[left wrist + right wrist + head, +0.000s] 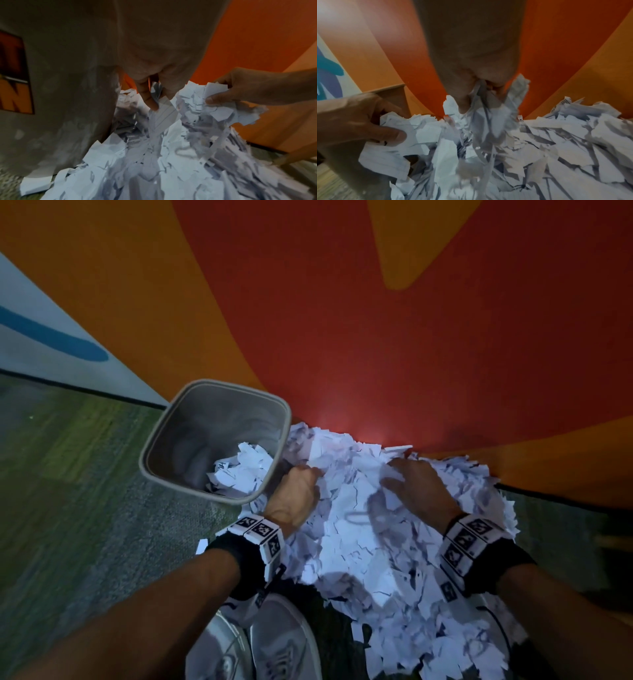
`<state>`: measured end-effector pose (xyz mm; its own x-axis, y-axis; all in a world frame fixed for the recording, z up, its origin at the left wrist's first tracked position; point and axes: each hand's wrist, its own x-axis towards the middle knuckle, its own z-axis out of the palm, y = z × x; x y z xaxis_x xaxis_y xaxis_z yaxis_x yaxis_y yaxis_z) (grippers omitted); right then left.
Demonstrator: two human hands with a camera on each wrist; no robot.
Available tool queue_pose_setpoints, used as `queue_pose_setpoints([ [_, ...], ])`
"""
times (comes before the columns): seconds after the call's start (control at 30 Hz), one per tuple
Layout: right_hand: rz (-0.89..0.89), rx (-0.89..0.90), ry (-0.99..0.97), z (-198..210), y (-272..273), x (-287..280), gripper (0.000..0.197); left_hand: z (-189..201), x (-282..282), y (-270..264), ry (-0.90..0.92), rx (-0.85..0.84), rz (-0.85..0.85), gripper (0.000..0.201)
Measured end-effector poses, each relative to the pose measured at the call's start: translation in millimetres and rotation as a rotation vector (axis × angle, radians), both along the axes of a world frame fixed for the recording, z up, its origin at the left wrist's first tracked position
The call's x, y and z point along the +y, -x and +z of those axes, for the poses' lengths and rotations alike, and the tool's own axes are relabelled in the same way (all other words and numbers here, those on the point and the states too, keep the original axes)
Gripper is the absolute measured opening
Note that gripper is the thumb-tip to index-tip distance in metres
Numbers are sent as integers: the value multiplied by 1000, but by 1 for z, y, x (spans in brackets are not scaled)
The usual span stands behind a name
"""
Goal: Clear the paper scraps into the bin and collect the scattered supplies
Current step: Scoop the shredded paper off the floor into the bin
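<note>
Fingers (149,100) of both hands pinch handfuls from the paper scraps (370,542) heaped on the floor, right of the bin (219,402); loose bits could spill during lifting.

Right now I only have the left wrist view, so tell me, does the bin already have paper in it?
Observer: Yes. From the head view, the bin holds a small heap of scraps in its near corner; most of it shows bare wall.
Operator: Where is it relative to the pile?
Observer: It stands at the pile's far left edge, just ahead of the left hand.
Operator: Is the right hand gripping anything?
Observer: The right wrist view shows the right hand with fingers curled round a bunch of paper strips.
</note>
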<state>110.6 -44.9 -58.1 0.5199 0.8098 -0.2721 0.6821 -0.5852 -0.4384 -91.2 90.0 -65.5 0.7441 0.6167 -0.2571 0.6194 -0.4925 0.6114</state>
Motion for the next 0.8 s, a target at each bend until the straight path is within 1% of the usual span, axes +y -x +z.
queue_pose_setpoints([
  [0.1, 2, 48, -24, 14, 3, -9, 37, 18, -9, 5, -10, -31, -13, 20],
  [0.17, -8, 45, -29, 23, 6, -16, 36, 32, -15, 9, -23, -45, -39, 12],
  [0.23, -23, 14, -29, 31, 8, -20, 28, 44, -19, 12, -47, -64, -67, 11],
  [0.33, -59, 20, -67, 45, 7, -21, 27, 67, -22, 17, -114, -109, -125, 18],
  [0.43, -112, 47, -150, 61, 7, -17, 21, 97, -19, 24, -157, -171, -136, 11],
  [0.47, -136, 65, -179, 66, 7, -16, 24, 107, -16, 27, -156, -194, -122, 10],
  [0.53, -180, 77, -218, 82, 10, -11, 39, 128, -7, 35, -147, -235, -54, 13],
  [0.57, -177, 80, -255, 90, 12, -6, 43, 140, -2, 40, -155, -252, -15, 15],
  [0.6, -156, 82, -301, 100, 14, 1, 43, 152, 5, 46, -176, -266, 26, 16],
  [0.67, -104, 100, -384, 126, 26, 20, 35, 169, 22, 60, -198, -275, 94, 7],
  [0.73, -51, 144, -440, 152, 45, 41, 30, 176, 41, 76, -204, -277, 161, 12],
  [0.8, -12, 184, -469, 166, 67, 69, 14, 178, 57, 91, -186, -284, 249, 9],
])
